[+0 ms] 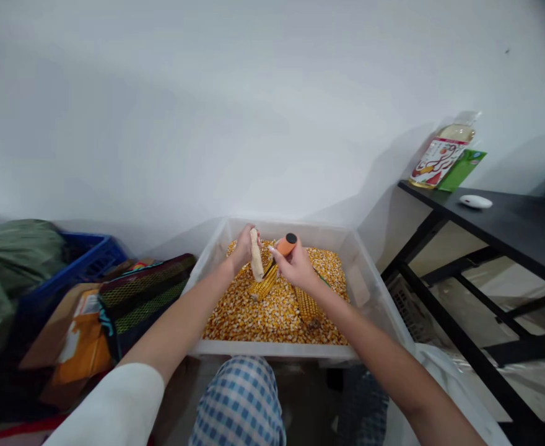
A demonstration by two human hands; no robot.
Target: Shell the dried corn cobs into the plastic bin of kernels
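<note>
My left hand point(243, 243) is closed around a bare, pale corncob point(256, 257) held nearly upright over the bin. In my right hand point(296, 266) is a hand tool with an orange handle point(284, 244) and a black end cap; its dark working end points down toward the left and is partly hidden. Just below the tool, a yellow ear of corn point(264, 285) lies on loose kernels point(272, 322). Another ear point(306, 305) rests farther right, partly covered by my right forearm. All of this is inside a translucent white plastic bin point(272, 349).
Behind the bin rises a white wall point(272, 111). At the right stands a black shelf point(527, 226) with a bottle point(442, 155), a green packet point(462, 170) and a white oval object point(475, 202). A blue crate point(87, 257) and a mesh bag point(147, 303) are at the left.
</note>
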